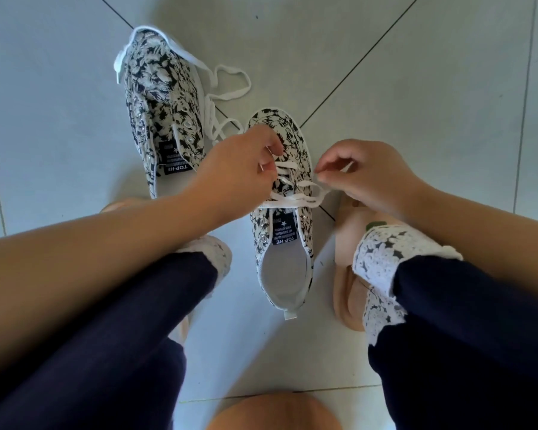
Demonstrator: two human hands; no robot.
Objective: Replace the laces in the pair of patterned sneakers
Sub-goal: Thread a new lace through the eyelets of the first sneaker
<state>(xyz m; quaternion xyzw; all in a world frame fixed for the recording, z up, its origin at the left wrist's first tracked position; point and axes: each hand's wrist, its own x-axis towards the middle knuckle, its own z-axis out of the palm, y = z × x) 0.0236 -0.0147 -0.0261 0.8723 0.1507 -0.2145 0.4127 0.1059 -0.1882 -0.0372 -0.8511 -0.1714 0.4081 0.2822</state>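
The near sneaker [284,243] sits between my feet, its white lace [289,198] crossed through the far eyelets, while the nearest ones look empty. My left hand [243,162] pinches the lace at the shoe's left edge, and my right hand [364,175] pinches a lace end on the right. The far-left sneaker [159,97] shows bare eyelets, with a loose lace [230,79] trailing beside it. I judge the job under half done.

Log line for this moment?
left hand pinches white flat lace | right hand pinches its end | black-and-white floral sneaker partly laced
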